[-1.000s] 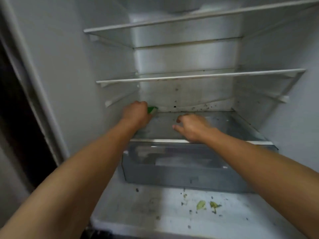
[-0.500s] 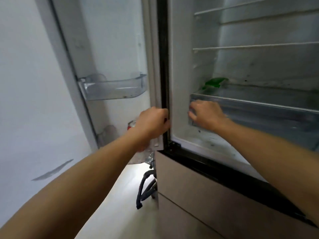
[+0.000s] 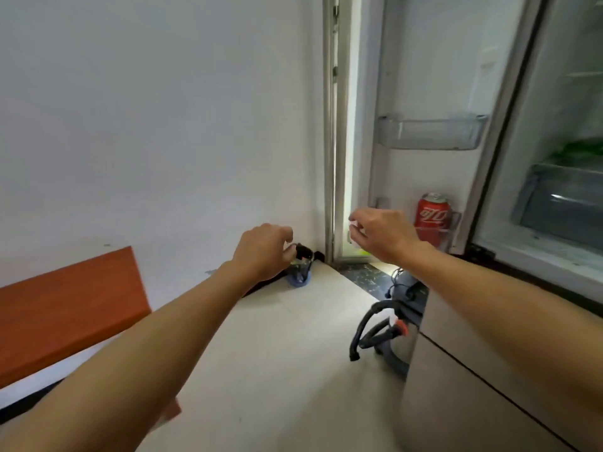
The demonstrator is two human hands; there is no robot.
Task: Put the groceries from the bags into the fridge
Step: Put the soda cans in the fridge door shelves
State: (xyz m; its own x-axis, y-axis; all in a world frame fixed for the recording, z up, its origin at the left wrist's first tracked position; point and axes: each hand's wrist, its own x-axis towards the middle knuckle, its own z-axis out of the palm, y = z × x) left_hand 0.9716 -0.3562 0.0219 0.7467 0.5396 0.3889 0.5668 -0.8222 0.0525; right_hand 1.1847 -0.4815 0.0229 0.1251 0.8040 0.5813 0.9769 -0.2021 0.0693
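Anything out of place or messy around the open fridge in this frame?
Yes: dark specks litter the fridge's bottom ledge, and a grey canister with a black hose stands on the floor, tight against the fridge base.

My feed is bright and evenly lit; glare streams through the gap at one o'clock. Everything is motion-blurred, edges bowed by the lens.
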